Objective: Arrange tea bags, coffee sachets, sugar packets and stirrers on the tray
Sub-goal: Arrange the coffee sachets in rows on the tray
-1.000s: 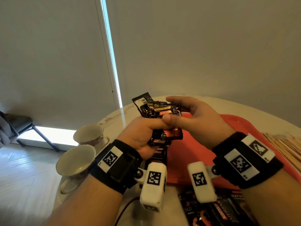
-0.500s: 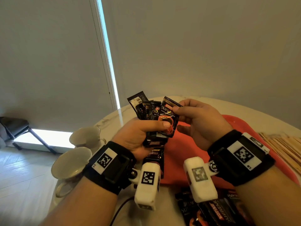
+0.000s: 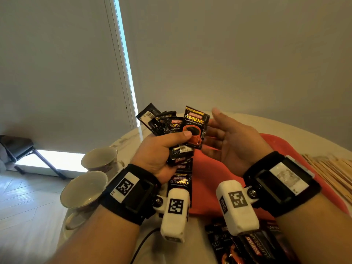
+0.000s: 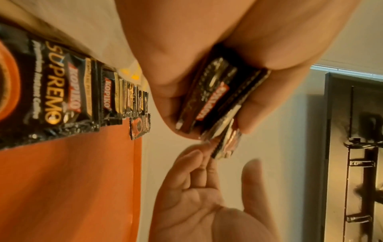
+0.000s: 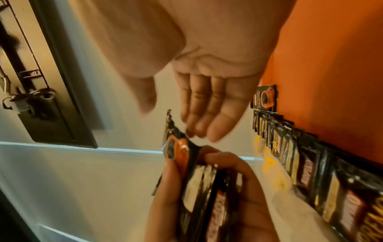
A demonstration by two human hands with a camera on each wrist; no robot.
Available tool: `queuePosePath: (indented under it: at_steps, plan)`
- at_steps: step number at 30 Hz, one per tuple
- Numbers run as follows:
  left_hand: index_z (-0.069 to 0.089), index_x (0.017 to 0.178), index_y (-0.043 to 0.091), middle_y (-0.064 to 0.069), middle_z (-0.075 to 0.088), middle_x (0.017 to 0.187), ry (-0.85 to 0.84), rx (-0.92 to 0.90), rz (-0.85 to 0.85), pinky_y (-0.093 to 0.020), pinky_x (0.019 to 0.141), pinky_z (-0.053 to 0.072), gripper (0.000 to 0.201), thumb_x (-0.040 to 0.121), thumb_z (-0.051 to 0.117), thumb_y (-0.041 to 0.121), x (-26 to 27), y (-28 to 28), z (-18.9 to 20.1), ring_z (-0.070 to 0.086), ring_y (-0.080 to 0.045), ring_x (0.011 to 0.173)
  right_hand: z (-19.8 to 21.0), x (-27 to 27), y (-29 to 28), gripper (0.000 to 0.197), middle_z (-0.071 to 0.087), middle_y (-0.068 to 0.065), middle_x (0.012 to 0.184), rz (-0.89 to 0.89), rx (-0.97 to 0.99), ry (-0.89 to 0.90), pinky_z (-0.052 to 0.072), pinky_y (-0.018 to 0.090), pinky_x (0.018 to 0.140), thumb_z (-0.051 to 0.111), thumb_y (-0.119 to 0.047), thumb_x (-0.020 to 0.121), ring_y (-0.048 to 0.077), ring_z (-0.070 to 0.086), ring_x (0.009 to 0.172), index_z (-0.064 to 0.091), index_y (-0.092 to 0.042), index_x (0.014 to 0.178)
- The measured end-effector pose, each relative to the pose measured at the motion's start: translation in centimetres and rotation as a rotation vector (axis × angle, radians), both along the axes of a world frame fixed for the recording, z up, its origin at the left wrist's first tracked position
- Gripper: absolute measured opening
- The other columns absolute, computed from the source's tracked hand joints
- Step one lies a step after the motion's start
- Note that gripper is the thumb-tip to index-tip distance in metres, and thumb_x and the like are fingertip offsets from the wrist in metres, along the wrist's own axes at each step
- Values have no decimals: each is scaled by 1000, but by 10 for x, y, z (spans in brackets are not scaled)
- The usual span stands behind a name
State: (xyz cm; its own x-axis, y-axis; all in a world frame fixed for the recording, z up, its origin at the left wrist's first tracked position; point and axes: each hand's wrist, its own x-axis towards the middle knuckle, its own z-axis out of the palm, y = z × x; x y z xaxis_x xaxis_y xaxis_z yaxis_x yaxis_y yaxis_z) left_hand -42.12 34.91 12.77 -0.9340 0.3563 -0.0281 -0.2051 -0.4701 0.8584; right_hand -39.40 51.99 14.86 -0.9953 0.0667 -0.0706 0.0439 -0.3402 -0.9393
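Left hand (image 3: 162,149) grip clenched round fanned coffee sachets (image 3: 171,124), right hand (image 3: 234,141) released beside their edge.

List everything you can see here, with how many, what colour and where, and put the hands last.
Coffee sachets in hand: a fanned bunch, black, held above the tray.
Row of sachets: several, black, overlapping along the tray's edge.
Loose sachets: a few, black, on the table nearest the person.
Tray: one, red, on the table.
Cups: two, pale, left of the tray.
Stirrers: a pile, wooden, right of the tray.
Table: one, white.
Left hand: grips the bunch.
Right hand: open, fingers at the front sachet.
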Motion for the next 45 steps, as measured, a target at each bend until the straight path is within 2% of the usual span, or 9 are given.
queuePosePath:
  at_steps: [4,8,13,17,21,23,31,38,45]
  plan:
    - [59,136,-9,-33,66,126,-43,31,23,-53,87,60,61,81,78,8,-4,-2,-2,71,-42,102,1,3,-8,6,74,11,85,24,122,49,59,28,59,67,-1,92,16,71,68,66,-3,97]
    - [68,103,-1,-14,71,86,-75,42,164,-35,58,61,23,87,76,13,-15,-8,-1,72,-23,68,-2,-26,8,8,74,16,92,-169,45,-65,55,32,64,65,2,93,19,68,68,64,-5,94]
    - [67,91,9,-5,69,78,-121,25,216,-33,59,57,9,94,72,16,-19,-11,-3,67,-17,64,-23,-76,37,11,71,10,81,-262,269,-328,54,30,53,59,4,94,18,67,61,66,-2,100]
    - [67,96,7,-6,68,76,-158,10,219,-31,54,57,9,92,72,13,-17,-10,-2,68,-17,60,-35,-99,45,8,68,8,57,-237,596,-409,53,39,73,69,2,89,26,66,67,69,-1,82]
    - [66,95,5,-5,69,67,-159,0,228,-28,49,56,6,94,69,11,-14,-9,0,68,-16,55,-32,-102,38,16,65,11,69,-217,650,-406,45,20,37,70,2,90,20,60,57,65,-3,76]
    - [66,95,5,-4,69,64,-156,-7,217,-27,47,55,6,95,69,10,-15,-9,1,68,-16,53,-32,-106,36,16,65,13,72,-201,646,-401,47,20,36,71,3,89,19,60,56,64,0,76]
    - [66,101,4,-7,70,71,-179,-35,191,-27,47,55,14,93,72,13,-17,-9,-3,70,-17,56,-38,-120,34,12,66,14,75,-203,604,-407,59,34,75,76,4,85,21,62,64,66,3,78]
    - [66,98,4,-7,70,70,-189,-38,196,-27,47,55,11,94,72,14,-19,-10,-3,70,-17,55,-40,-118,33,22,60,9,64,-180,713,-402,38,16,31,73,-5,91,11,53,38,64,0,71]
    - [69,115,1,-12,74,79,-228,-49,178,-34,56,61,28,91,76,14,-21,-9,-5,74,-22,64,-39,-118,38,17,57,5,64,-200,500,-376,44,23,43,70,-13,95,12,49,45,65,-5,80]
